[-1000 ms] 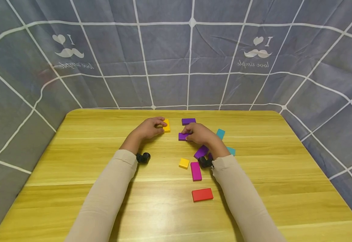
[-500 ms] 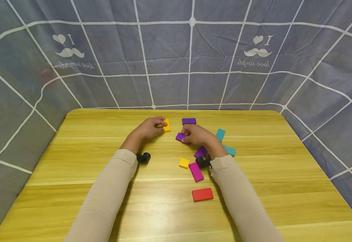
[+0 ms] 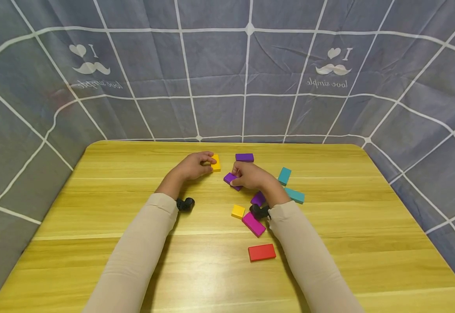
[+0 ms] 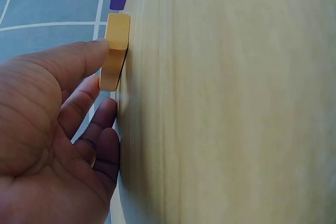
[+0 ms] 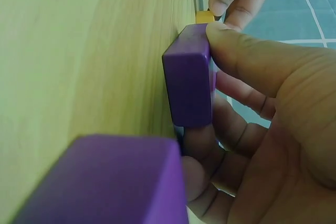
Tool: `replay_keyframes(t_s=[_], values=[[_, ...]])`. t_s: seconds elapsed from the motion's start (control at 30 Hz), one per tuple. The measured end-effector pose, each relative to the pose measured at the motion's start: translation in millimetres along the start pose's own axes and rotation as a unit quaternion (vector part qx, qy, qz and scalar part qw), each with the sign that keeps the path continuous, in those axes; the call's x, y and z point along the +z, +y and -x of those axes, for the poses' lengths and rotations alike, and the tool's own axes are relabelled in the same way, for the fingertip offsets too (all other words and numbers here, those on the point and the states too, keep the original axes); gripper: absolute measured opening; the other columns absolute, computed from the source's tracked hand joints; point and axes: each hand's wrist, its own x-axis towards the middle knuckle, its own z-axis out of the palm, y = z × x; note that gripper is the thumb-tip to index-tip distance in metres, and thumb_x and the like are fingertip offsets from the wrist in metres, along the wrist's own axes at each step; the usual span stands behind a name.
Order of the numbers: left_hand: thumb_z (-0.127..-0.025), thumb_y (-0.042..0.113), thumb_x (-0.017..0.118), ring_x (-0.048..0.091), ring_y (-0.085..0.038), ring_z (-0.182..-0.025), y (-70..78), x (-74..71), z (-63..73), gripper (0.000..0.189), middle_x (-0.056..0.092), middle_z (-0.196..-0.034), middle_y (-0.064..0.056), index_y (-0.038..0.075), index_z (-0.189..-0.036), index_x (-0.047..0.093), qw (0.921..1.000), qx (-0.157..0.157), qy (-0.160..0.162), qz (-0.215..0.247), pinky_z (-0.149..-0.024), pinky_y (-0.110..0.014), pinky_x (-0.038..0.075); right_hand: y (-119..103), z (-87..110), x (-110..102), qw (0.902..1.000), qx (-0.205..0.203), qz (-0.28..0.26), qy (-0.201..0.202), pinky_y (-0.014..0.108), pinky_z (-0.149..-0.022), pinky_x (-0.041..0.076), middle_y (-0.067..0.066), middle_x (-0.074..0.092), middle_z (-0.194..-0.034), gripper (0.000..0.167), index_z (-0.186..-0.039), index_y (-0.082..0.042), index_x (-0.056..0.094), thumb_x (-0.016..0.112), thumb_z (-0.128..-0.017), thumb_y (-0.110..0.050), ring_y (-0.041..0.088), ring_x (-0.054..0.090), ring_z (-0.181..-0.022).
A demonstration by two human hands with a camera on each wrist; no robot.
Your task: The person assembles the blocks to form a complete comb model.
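Left hand [image 3: 193, 166] pinches a yellow block [image 3: 217, 164] and right hand [image 3: 254, 176] a purple block [image 5: 188, 87] on a wooden table [image 3: 94, 200], where the low right-wrist camera [image 3: 259, 211] could, if dragged, knock a nearby magenta block [image 3: 254, 224].

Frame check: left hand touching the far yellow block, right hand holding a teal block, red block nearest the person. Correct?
One error: the right hand holds a purple block, not teal; the right wrist view shows it. The rest stands: left hand touching the far yellow block, red block nearest.
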Motion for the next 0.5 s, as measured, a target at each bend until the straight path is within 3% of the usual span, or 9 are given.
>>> replay_keyframes(t_s=[0.33,0.5], values=[[-0.097,0.010,0.063,0.029,-0.029,-0.146,-2.5,0.3,-0.9,0.030,0.041,-0.155,-0.009,0.002,-0.126,0.067,1.0000,-0.002,0.002,0.003,-0.118,-0.042,0.025,10.0,-4.5,4.3,0.9994,-0.030,-0.003,0.017,0.029,-0.066,0.044,0.005,0.060,-0.084,0.026,-0.104,-0.007,0.058,0.075,-0.090,-0.021,0.019,0.053,-0.073],[-0.098,0.010,0.063,0.028,-0.030,-0.146,-0.5,-0.1,0.6,0.030,0.040,-0.155,-0.009,0.002,-0.126,0.067,1.0000,-0.005,0.001,0.005,-0.118,-0.043,0.024,21.0,-3.6,4.9,0.9977,-0.052,-0.033,0.027,0.031,-0.079,0.048,0.006,0.064,-0.103,0.030,-0.119,-0.008,0.063,0.071,-0.093,-0.019,0.019,0.057,-0.088]])
